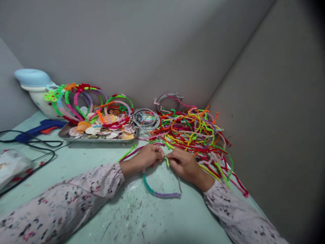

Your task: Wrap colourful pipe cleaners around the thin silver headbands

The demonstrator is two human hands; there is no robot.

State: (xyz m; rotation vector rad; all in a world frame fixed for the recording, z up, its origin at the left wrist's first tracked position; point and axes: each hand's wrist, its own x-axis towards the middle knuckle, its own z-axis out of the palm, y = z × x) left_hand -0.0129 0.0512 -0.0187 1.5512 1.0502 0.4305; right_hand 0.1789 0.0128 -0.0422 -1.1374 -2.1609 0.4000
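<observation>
My left hand (150, 156) is closed in a pinch at one end of a headband (148, 184). Below the hands its curve shows teal and purple fuzzy wrapping, and a bare thin metal stretch rises on the right toward my right hand (183, 163). That hand is also closed, its fingertips pinching a short green pipe cleaner (167, 162) between the two hands. A bit of red fuzz sits under the left fingers. The exact grip points are hidden by the fingers. More pipe cleaners (128, 154) lie behind my left wrist.
A heap of coloured pipe cleaners (195, 132) fills the back right. Coiled grey wire (146, 120) adjoins a metal tray (99, 142) of shells and finished headbands (76, 98). On the left are a blue glue gun (38, 130), black cord, plastic bag (14, 166) and a blue-lidded container (38, 89).
</observation>
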